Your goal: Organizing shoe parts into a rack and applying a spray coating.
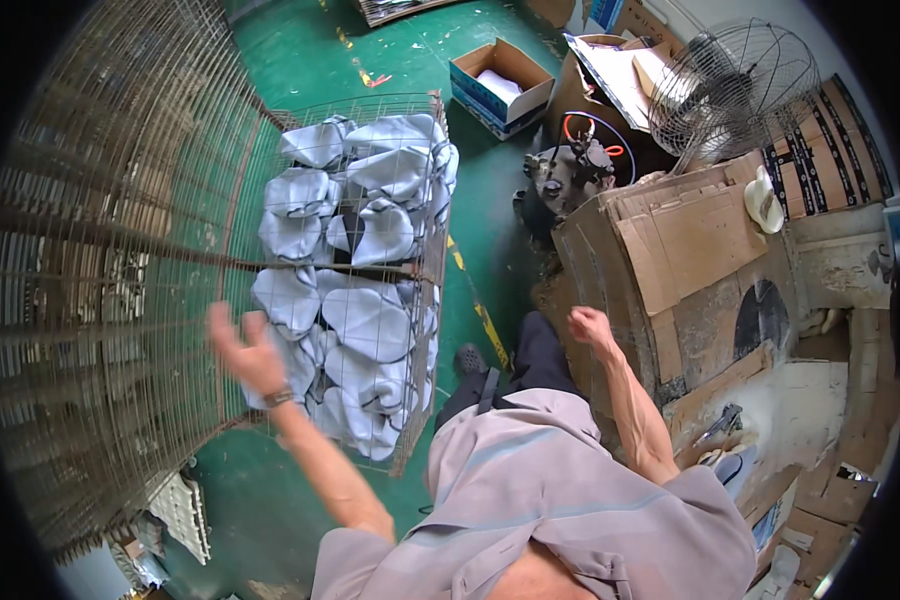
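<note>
My left hand [252, 358] reaches out over the near part of a wire cage [432, 300], fingers spread and slightly blurred, with nothing in it. Inside the cage lie several pale blue-grey, rounded pieces [368, 322], apparently fabric, heaped in two groups on either side of a dark crossbar [360, 268]. Whether my fingertips touch the wire I cannot tell. Close to the cardboard-covered bench on the right, my right hand [592, 328] is curled into a loose fist, and no object shows in it.
Tall wire racks [100, 270] fill the left side. To the right stand a cardboard-covered bench [690, 235], a dark machine [570, 180] and a wire-caged fan [735, 90]. An open blue box [500, 90] sits on the green floor [410, 50], which carries yellow tape [485, 325].
</note>
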The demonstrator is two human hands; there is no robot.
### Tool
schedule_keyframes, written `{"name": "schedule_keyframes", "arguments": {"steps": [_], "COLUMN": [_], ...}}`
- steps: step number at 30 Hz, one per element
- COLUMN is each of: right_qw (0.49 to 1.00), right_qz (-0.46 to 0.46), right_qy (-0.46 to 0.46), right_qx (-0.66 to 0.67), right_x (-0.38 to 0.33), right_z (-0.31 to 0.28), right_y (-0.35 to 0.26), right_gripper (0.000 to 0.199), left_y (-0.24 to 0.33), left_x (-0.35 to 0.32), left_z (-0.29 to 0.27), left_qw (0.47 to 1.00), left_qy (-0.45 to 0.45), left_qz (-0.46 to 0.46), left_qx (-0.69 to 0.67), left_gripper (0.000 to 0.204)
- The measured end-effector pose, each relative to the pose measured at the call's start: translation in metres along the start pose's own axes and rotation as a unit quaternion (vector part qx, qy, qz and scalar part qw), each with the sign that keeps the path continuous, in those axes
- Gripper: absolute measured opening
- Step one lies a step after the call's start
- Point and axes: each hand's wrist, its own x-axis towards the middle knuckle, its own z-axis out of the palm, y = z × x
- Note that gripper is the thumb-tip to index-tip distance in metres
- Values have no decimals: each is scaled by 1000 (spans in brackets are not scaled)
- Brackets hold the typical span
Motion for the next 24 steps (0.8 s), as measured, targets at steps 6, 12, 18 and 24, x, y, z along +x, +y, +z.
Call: {"name": "schedule_keyframes", "arguments": {"steps": [6, 12, 18, 24], "right_qw": [994, 988, 945, 784], "right_qz": [-93, -138, -271, -441], "right_qy": [-39, -65, 56, -126], "right_qx": [37, 13, -172, -418], "right_x": [143, 347, 588, 708], "right_z": [102, 190, 237, 259], "right_y": [-222, -365, -403, -397], "right_gripper": [43, 59, 97, 32], "left_y": [-42, -141, -201, -202], "left_x": [217, 277, 283, 289], "left_z": [-113, -113, -113, -106], "left_qw": [846, 684, 674, 586], "left_qy": [286, 182, 204, 111], "left_qz": [205, 103, 177, 172], "left_qx": [401, 699, 687, 784], "left_gripper": [80, 89, 92, 100]}}
